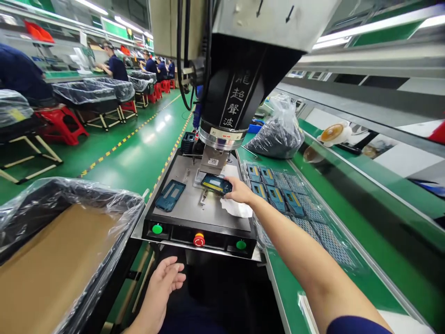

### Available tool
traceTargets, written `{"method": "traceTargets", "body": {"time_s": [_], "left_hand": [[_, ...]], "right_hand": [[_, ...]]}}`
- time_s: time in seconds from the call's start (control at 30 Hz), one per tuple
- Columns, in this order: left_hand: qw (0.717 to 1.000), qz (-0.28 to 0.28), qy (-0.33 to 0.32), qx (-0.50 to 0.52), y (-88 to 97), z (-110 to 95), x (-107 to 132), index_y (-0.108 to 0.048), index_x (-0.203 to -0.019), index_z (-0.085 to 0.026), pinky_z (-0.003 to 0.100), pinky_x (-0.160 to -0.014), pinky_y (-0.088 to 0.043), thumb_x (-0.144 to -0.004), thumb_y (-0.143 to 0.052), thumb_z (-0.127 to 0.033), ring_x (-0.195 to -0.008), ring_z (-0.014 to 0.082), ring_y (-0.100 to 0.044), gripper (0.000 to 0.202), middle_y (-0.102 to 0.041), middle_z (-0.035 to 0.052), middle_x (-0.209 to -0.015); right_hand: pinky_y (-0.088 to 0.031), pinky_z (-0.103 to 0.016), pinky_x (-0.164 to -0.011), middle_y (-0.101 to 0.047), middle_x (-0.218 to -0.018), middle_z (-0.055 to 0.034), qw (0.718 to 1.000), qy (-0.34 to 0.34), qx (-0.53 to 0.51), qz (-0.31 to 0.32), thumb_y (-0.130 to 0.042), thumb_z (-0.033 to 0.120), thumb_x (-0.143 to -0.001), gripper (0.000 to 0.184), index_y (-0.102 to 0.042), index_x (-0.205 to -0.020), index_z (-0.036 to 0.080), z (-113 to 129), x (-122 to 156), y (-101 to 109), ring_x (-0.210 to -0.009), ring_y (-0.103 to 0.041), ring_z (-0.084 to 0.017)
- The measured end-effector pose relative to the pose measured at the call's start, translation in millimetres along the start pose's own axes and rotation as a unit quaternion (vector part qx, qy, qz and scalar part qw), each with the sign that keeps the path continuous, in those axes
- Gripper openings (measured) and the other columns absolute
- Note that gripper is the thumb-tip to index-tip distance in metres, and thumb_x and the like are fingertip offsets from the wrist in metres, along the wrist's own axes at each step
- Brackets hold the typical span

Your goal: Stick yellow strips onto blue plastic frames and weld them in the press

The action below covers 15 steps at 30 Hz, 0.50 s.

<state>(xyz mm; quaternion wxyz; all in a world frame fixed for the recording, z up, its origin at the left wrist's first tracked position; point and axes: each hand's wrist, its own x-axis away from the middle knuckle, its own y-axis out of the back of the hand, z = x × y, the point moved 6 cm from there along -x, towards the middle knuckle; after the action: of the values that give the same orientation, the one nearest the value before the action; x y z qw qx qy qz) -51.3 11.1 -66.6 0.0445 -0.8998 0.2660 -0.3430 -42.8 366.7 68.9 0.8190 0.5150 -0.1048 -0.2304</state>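
My right hand (pixel 238 191) grips the right end of a dark blue phone-like plastic housing (pixel 212 183) that has a yellow strip. The housing is over the pale fixture under the machine's metal welding horn (pixel 212 161); whether it rests on the fixture I cannot tell. A second blue housing (pixel 170 195) lies on the left of the metal machine plate (pixel 189 213). A white cloth or paper (pixel 237 208) lies below my right hand. My left hand (pixel 165 280) hangs in front of the machine's front edge, fingers loosely bent, holding nothing.
The front panel bears a red emergency stop (pixel 199 239) and green buttons (pixel 157 229) (pixel 241 245). Trays of housings (pixel 277 199) lie on the green bench at right, by a filled plastic bag (pixel 276 132). A lined bin (pixel 55 260) stands at left; several people sit beyond.
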Motion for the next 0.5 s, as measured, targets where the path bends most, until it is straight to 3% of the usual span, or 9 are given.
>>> {"method": "traceTargets", "body": {"time_s": [0.13,0.27,0.5], "left_hand": [[0.999,-0.051,-0.002,0.015,12.3,4,-4,-0.055,-0.101,-0.015,0.027,-0.059,-0.049,-0.058,-0.074,-0.043,-0.063,0.0154,-0.064,0.055,-0.069,0.0079,-0.084],[0.998,-0.065,0.002,0.017,18.3,7,-10,-0.057,-0.099,-0.015,0.026,-0.056,-0.048,-0.053,-0.076,-0.044,-0.062,0.0149,-0.063,0.058,-0.070,0.0081,-0.083],[0.998,-0.065,0.005,0.016,18.5,14,-19,-0.058,-0.096,-0.015,0.026,-0.054,-0.047,-0.053,-0.077,-0.044,-0.060,0.0149,-0.063,0.055,-0.069,0.0072,-0.081]], "right_hand": [[-0.043,-0.035,-0.094,-0.057,-0.122,-0.0107,0.999,-0.030,-0.022,0.023,-0.068,0.013,-0.055,0.074,-0.049,-0.127,0.013,-12,-31,-6,-0.106,-0.056,-0.025],[-0.046,-0.033,-0.087,-0.064,-0.108,-0.0059,0.999,-0.002,-0.020,0.028,-0.063,0.008,-0.055,0.064,-0.057,-0.118,0.015,-10,-50,-9,-0.097,-0.059,-0.024],[-0.039,-0.036,-0.098,-0.060,-0.114,-0.0072,0.999,0.039,0.010,-0.018,-0.049,0.001,-0.057,0.055,-0.062,-0.109,0.016,3,-58,-17,-0.110,-0.051,-0.025]]}}
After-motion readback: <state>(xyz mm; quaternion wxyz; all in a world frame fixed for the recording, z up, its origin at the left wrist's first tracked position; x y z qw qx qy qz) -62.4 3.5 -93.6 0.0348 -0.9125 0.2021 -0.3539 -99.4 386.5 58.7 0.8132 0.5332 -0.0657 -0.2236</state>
